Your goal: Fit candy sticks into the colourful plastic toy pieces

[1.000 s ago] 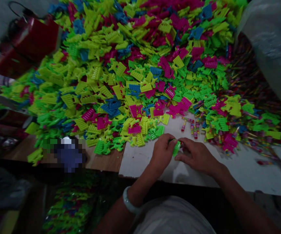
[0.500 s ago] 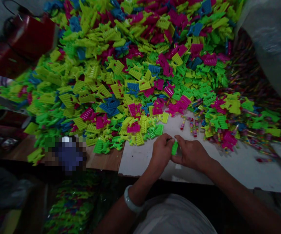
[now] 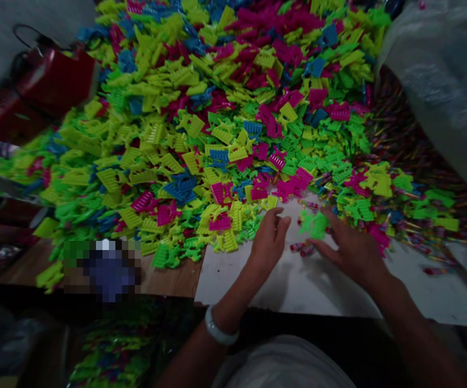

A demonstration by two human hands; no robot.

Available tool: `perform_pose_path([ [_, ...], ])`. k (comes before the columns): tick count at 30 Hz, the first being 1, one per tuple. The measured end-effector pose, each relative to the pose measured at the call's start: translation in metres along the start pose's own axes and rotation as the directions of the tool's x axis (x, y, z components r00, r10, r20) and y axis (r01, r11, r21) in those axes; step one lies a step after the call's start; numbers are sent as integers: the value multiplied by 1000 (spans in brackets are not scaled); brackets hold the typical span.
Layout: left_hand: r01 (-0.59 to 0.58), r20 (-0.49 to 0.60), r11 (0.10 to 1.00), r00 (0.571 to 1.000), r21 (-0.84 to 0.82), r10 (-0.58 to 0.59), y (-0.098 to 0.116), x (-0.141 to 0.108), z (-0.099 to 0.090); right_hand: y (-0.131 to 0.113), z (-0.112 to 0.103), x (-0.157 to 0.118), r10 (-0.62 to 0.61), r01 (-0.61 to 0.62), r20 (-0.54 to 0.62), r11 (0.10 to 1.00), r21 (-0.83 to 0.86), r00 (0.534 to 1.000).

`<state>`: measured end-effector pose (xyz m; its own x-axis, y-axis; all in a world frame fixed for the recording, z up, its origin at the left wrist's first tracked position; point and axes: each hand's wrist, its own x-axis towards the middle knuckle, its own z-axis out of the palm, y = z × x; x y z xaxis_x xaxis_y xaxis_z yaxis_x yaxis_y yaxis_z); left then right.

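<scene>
My right hand (image 3: 349, 250) is over the white board, thumb and fingers apart around a bright green plastic piece (image 3: 315, 224). The piece lies by the fingertips, and I cannot see a firm grip on it. Beside my thumb are small tubes with red ends (image 3: 298, 247). Farther left, my left hand (image 3: 268, 240) is loosely curled, a gap between thumb and forefinger, with nothing visible in it. Just beyond it begins a big heap of ribbed plastic pieces (image 3: 185, 126) in yellow, green, pink and blue.
A dark mass of thin tubes (image 3: 403, 124) lies at the right beside a clear plastic bag (image 3: 447, 70). Mixed pieces and tubes spread in front of it. A red box-shaped device (image 3: 43, 97) with a black cable stands at the left. The white board (image 3: 229, 280) ends near my body.
Both hands were together on a green piece; now they are apart, the right hand having moved right. The green piece is now by its fingertips, and some tubes lie closer to me.
</scene>
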<state>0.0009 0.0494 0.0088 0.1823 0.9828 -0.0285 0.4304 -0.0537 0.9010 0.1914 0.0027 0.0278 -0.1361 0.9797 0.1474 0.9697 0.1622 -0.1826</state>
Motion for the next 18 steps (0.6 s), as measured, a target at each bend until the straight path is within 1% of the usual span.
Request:
perform_pose_path([
  [1, -28, -38, 995, 999, 91, 31, -2, 11, -2, 14, -11, 3, 64, -72, -112, 995, -70, 992],
  [2, -46, -65, 976, 996, 215, 61, -4, 22, -4, 27, -20, 6, 110, -144, -228, 980, -138, 967],
  [3, -44, -74, 934, 994, 355, 75, -7, 33, -5, 38, -27, 9, 139, -211, -329, 958, -193, 934],
  [4, -26, -78, 875, 994, 484, 73, -9, 44, -5, 46, -31, 12, 149, -255, -397, 939, -230, 906],
  [5, -5, -79, 812, 995, 584, 63, -11, 52, -4, 51, -32, 16, 142, -265, -423, 931, -249, 895],
  [6, 15, -83, 760, 995, 650, 52, -12, 59, -2, 52, -28, 19, 119, -236, -406, 939, -251, 906],
  [7, 30, -87, 724, 995, 690, 42, -13, 63, 1, 50, -20, 23, 77, -167, -353, 958, -234, 932],
  [9, 43, -92, 687, 995, 725, 35, -13, 67, 7, 39, 3, 31, -53, 21, -203, 988, -154, 978],
  [10, 46, -95, 675, 995, 737, 36, -13, 66, 9, 32, 17, 35, -123, 108, -132, 988, -113, 984],
  [12, 41, -95, 641, 994, 766, 50, -13, 63, 11, 19, 44, 43, -233, 231, -32, 972, -54, 972],
  [14, 27, -96, 631, 993, 775, 75, -13, 60, 10, 10, 63, 49, -287, 287, 6, 958, -23, 958],
  [15, 16, -88, 640, 993, 768, 82, -14, 58, 8, 8, 69, 51, -292, 292, 0, 956, -8, 956],
  [17, -20, -50, 689, 995, 724, 81, -15, 54, 3, 6, 74, 52, -253, 255, -48, 965, 53, 966],
  [18, -43, -21, 731, 997, 681, 79, -16, 51, 1, 6, 73, 51, -219, 226, -73, 968, 109, 973],
])
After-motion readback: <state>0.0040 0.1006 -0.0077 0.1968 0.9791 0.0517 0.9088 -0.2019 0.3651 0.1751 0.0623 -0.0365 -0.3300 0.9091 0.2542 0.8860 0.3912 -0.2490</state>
